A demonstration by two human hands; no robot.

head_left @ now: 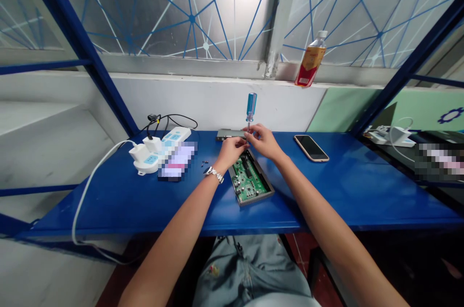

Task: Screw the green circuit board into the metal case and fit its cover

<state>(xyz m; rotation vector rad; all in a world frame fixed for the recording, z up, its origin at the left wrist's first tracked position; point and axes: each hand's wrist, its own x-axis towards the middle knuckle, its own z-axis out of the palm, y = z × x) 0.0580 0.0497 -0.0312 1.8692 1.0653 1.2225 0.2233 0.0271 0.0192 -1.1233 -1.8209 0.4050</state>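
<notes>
A screwdriver [251, 105] with a clear blue handle stands nearly upright over the far end of an open metal case. Its shaft runs down between the fingers of my right hand [266, 142], which are closed on it. My left hand [230, 151] pinches beside the shaft's lower end; whatever its fingertips hold is hidden. Below both hands, a green circuit board [249, 182] lies inside the shallow grey case [259, 197]. Behind my left hand rests a flat grey metal piece [226, 134]. Several small dark screws [205, 163] lie left of my wrist.
A white power strip [176, 137] with plugs and cables sits left, beside a phone with a blurred screen [177, 161]. Another phone [311, 148] lies right on the blue table [348, 196]. A drink bottle [311, 61] stands on the window ledge behind.
</notes>
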